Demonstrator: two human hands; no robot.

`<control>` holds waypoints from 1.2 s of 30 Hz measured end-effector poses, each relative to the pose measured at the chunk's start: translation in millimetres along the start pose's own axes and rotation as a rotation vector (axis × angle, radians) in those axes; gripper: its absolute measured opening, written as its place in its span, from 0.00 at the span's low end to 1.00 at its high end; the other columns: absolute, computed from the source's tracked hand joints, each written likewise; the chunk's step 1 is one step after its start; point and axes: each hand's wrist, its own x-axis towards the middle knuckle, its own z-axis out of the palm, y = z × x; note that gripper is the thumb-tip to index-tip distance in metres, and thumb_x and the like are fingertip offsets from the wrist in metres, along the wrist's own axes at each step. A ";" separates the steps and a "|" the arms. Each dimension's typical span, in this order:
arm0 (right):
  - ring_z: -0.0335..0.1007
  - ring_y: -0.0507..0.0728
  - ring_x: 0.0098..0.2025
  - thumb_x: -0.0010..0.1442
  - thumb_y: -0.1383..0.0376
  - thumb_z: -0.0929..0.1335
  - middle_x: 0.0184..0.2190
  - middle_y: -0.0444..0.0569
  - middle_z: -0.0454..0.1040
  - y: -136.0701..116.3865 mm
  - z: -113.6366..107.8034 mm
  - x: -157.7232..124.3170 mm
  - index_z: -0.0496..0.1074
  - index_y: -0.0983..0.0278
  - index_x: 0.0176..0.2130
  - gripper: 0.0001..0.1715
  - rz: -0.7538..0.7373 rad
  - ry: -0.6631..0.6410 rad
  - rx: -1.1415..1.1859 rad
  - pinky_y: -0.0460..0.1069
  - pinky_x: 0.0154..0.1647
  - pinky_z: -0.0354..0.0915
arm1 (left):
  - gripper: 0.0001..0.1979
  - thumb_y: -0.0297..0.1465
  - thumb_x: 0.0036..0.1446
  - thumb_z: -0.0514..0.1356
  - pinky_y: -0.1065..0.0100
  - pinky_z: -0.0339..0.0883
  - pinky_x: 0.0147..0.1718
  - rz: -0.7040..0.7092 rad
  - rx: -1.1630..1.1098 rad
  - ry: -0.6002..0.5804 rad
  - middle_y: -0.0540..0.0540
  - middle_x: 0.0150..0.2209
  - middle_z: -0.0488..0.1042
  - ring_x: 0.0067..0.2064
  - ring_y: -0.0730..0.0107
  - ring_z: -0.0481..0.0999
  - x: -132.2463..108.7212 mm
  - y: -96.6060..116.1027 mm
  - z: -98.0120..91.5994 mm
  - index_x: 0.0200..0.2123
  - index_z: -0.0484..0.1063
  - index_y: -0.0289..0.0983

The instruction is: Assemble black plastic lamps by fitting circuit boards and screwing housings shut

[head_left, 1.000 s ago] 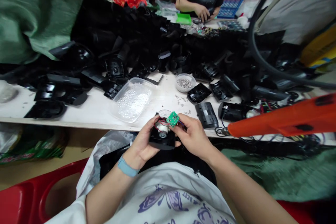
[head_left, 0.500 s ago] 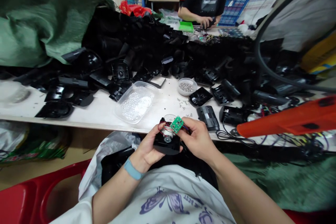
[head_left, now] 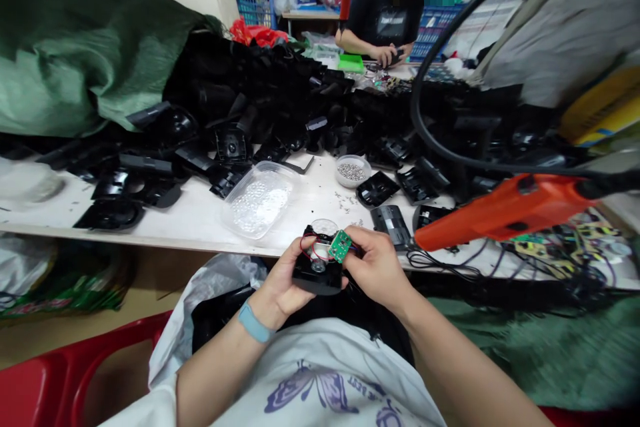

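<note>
While the left hand (head_left: 283,280) clasps a black plastic housing (head_left: 316,285), the right hand (head_left: 376,260) pinches a green circuit board (head_left: 341,247).
The left grip has its thumb on the housing's edge and fingers beneath; the right grip presses thumb and fingers against the board, just beside a small motor (head_left: 318,265) and red wires (head_left: 303,246), all at the near edge of the white bench (head_left: 200,213). Beyond sit a clear plastic tray (head_left: 256,237) and a bowl of screws (head_left: 351,183).
</note>
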 end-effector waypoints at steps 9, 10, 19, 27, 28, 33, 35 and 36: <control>0.71 0.54 0.39 0.56 0.63 0.74 0.42 0.47 0.76 -8.8 -0.2 -2.4 0.75 0.59 0.46 0.17 0.161 0.027 0.340 0.48 0.40 0.67 | 0.18 0.33 0.56 0.67 0.54 0.74 0.50 0.446 0.418 -0.043 0.41 0.42 0.83 0.43 0.54 0.82 -14.3 36.2 10.6 0.50 0.78 0.34; 0.71 0.55 0.39 0.56 0.62 0.74 0.39 0.46 0.76 -11.4 0.2 -1.2 0.76 0.60 0.45 0.15 0.165 0.010 0.365 0.49 0.41 0.67 | 0.24 0.34 0.57 0.68 0.55 0.72 0.53 0.518 0.512 -0.043 0.41 0.47 0.82 0.47 0.53 0.82 -15.7 39.8 11.9 0.56 0.75 0.37; 0.53 0.46 0.23 0.51 0.60 0.79 0.32 0.42 0.71 -10.9 18.1 2.2 0.77 0.61 0.42 0.19 0.324 -0.079 0.730 0.43 0.20 0.48 | 0.44 0.40 0.64 0.67 0.48 0.53 0.70 1.175 1.691 -0.104 0.35 0.72 0.59 0.72 0.45 0.59 -18.7 60.0 35.6 0.75 0.49 0.45; 0.54 0.46 0.24 0.38 0.70 0.82 0.24 0.39 0.66 15.4 35.0 7.9 0.73 0.63 0.33 0.23 0.420 0.034 1.091 0.42 0.21 0.47 | 0.27 0.29 0.71 0.54 0.46 0.67 0.53 1.780 2.965 -0.647 0.30 0.59 0.72 0.54 0.47 0.74 -29.7 78.9 95.0 0.71 0.60 0.40; 0.55 0.46 0.24 0.38 0.71 0.82 0.25 0.39 0.67 17.6 38.3 7.9 0.73 0.61 0.35 0.25 0.407 0.065 1.113 0.42 0.22 0.49 | 0.26 0.29 0.71 0.54 0.47 0.67 0.53 1.848 2.993 -0.756 0.30 0.59 0.73 0.53 0.47 0.75 -29.5 77.7 97.8 0.71 0.61 0.40; 0.57 0.46 0.25 0.42 0.65 0.82 0.31 0.37 0.72 22.6 48.3 5.4 0.72 0.53 0.48 0.35 0.423 0.157 1.162 0.42 0.23 0.55 | 0.24 0.33 0.70 0.58 0.46 0.66 0.55 1.993 2.938 -1.040 0.31 0.58 0.75 0.55 0.48 0.75 -25.0 72.8 97.7 0.66 0.67 0.40; 0.58 0.46 0.25 0.42 0.64 0.82 0.32 0.37 0.72 23.5 49.0 4.3 0.71 0.52 0.49 0.36 0.434 0.165 1.165 0.42 0.23 0.55 | 0.23 0.35 0.70 0.57 0.45 0.66 0.56 2.018 2.960 -1.055 0.32 0.59 0.75 0.56 0.47 0.75 -22.9 72.2 95.9 0.66 0.67 0.41; 0.59 0.47 0.25 0.41 0.65 0.82 0.32 0.37 0.72 24.1 48.9 3.9 0.71 0.53 0.48 0.37 0.428 0.168 1.161 0.42 0.23 0.55 | 0.23 0.36 0.71 0.56 0.45 0.66 0.56 2.026 2.985 -1.049 0.32 0.59 0.75 0.56 0.47 0.75 -22.1 72.0 95.2 0.67 0.67 0.41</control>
